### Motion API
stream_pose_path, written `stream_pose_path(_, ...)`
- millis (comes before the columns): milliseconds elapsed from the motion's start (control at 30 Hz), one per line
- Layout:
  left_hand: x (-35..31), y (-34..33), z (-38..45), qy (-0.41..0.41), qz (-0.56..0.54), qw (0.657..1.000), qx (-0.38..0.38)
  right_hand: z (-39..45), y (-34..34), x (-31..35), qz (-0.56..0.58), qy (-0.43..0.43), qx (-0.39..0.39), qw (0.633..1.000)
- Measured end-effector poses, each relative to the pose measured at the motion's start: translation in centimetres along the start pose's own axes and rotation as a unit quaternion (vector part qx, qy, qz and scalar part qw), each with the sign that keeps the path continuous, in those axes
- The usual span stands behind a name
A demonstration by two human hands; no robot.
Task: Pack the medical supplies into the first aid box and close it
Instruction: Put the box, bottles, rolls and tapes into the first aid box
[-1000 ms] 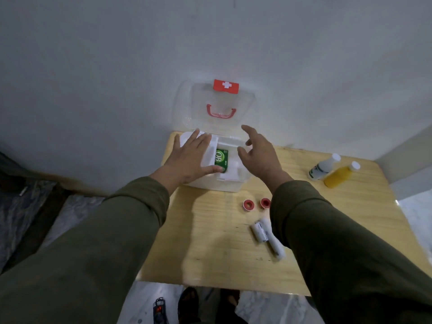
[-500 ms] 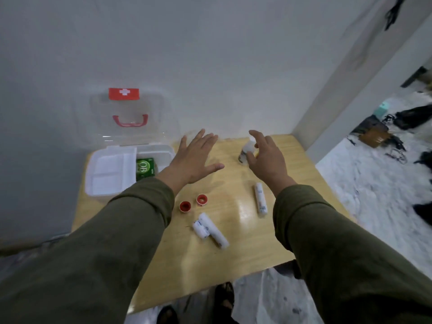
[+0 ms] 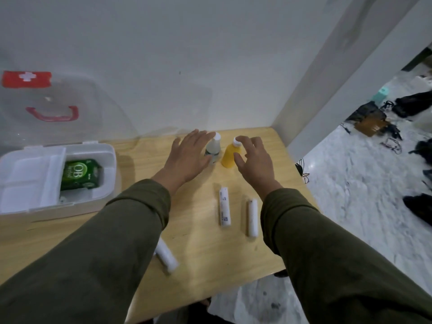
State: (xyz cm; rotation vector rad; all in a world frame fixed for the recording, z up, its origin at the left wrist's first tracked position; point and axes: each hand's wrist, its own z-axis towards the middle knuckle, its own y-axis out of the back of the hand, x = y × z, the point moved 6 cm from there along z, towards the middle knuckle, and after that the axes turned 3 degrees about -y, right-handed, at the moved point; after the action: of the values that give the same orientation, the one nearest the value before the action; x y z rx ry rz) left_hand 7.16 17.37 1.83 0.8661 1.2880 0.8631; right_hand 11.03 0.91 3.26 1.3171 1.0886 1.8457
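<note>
Both hands have reached farther right since half a second ago, and I now see them at two bottles near the table's [image 3: 205, 249] far right corner. My left hand [image 3: 187, 155] is open, fingers spread, beside the white bottle [image 3: 214, 148]. My right hand [image 3: 253, 157] is open, curled around the yellow bottle [image 3: 230, 156] without gripping it. Two white rolls [image 3: 224, 210] lie mid-table. At the left edge, the box [image 3: 102, 183] stands open with a green packet [image 3: 79, 175] inside.
</note>
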Motion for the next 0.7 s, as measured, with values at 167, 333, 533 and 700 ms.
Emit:
stream_pose_path(167, -0.1, -1.5, 1.8, 0.012, -0.018, 1.0, -0.022, 1.8, -0.9, -1.1, 0.046, 0.036, 0.007, 0.998)
stream_pose_path(333, -0.7, -1.1, 3.2, 0.028, -0.067, 0.995, -0.075, 3.4, -1.4, -1.3, 0.071, 0.055, 0.024, 0.996)
stream_pose_path(533, -0.9, -1.2, 4.0, 0.051, -0.129, 0.985, -0.101, 4.5, -1.7, -1.4, 0.115, 0.038, 0.045, 0.992)
stream_pose_path(700, -0.3, -1.4, 3.7, 0.047, -0.15, 0.982, -0.103, 4.4, -1.9, -0.8, 0.141, 0.029, 0.04, 0.989)
